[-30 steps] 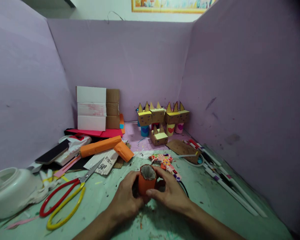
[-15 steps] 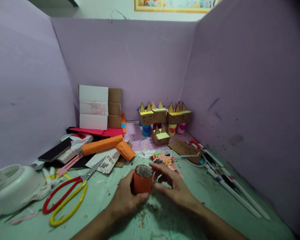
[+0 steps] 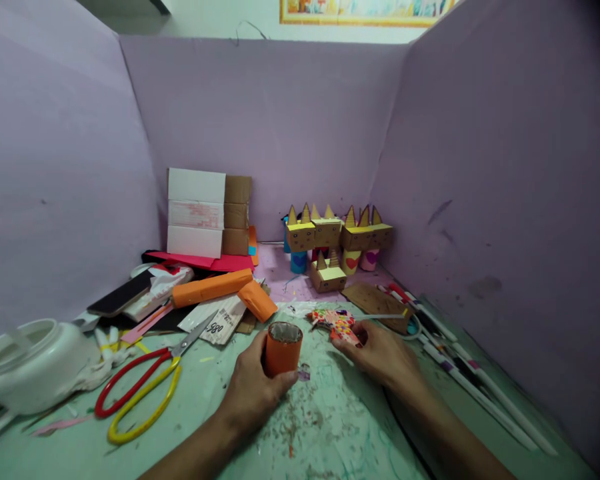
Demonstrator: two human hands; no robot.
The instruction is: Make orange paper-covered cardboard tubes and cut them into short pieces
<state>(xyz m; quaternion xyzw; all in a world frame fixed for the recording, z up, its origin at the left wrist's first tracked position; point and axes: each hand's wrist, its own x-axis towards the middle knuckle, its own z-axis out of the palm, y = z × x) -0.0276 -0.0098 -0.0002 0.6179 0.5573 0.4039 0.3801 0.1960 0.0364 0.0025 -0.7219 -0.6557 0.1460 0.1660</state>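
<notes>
My left hand (image 3: pixel 256 377) is wrapped round an orange paper-covered cardboard tube (image 3: pixel 283 353), which stands upright with its open grey end facing up. Off to the right, my right hand (image 3: pixel 383 355) has its thumb and fingers closed at the near end of a colourful patterned sheet (image 3: pixel 333 321) lying on the table. Part of that sheet is hidden behind the fingers. Just beyond it lies a thin white stick (image 3: pixel 380 316). A small purple scrap (image 3: pixel 304 373) rests beside the tube, near my left thumb.
Red-and-yellow-handled scissors (image 3: pixel 147 387), a white pot (image 3: pixel 35 367) and an orange paper roll (image 3: pixel 213 288) lie left. Cardboard animal heads (image 3: pixel 329 275) stand at the back. Several white pens (image 3: pixel 480 393) line the right. Purple panels (image 3: pixel 265 133) enclose the table (image 3: pixel 345 427).
My right hand has moved away from the tube, rightward to the patterned sheet, and closed at its end. My left hand still holds the tube. The view has shifted slightly.
</notes>
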